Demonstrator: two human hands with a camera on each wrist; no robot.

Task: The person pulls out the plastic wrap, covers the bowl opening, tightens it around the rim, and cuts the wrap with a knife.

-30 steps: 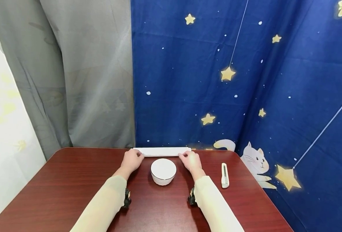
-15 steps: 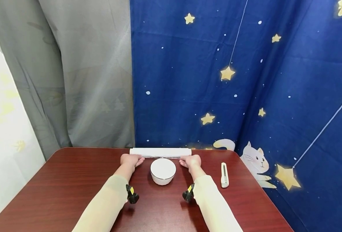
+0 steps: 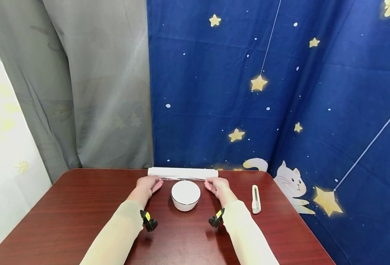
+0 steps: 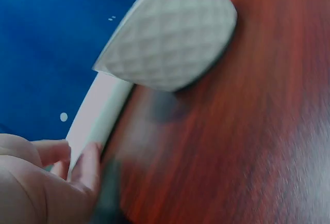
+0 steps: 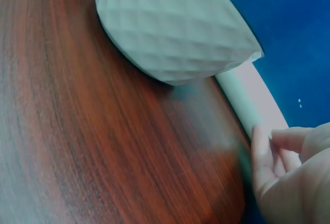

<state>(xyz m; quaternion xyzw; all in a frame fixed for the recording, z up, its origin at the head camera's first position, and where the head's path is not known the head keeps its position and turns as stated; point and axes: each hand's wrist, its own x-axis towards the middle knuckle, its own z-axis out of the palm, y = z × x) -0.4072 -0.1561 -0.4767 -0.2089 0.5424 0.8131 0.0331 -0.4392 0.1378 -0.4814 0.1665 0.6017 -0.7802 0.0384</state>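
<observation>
A white roll [image 3: 183, 173] lies across the far table edge, behind a white bowl [image 3: 185, 196]. Along the roll's near side runs a thin, shiny edge of clear film [image 3: 175, 179]. The left hand [image 3: 147, 185] pinches this film near the roll's left end, and the right hand [image 3: 219, 185] pinches it near the right end. In the left wrist view, thumb and fingers of the left hand [image 4: 51, 177] meet at the roll [image 4: 100, 112]. The right wrist view has the right hand [image 5: 289, 167] similarly at the roll [image 5: 252, 92], beside the quilted bowl [image 5: 170, 26].
A white utility knife [image 3: 256, 199] lies on the reddish-brown table [image 3: 72, 217], to the right of the right hand. Behind the table hang a grey curtain [image 3: 109, 92] and a blue curtain [image 3: 201, 84] with stars.
Both wrists have turned, and the fingers now point inward with the hands slightly lower at the roll's ends. A shiny film edge has come into view between the hands.
</observation>
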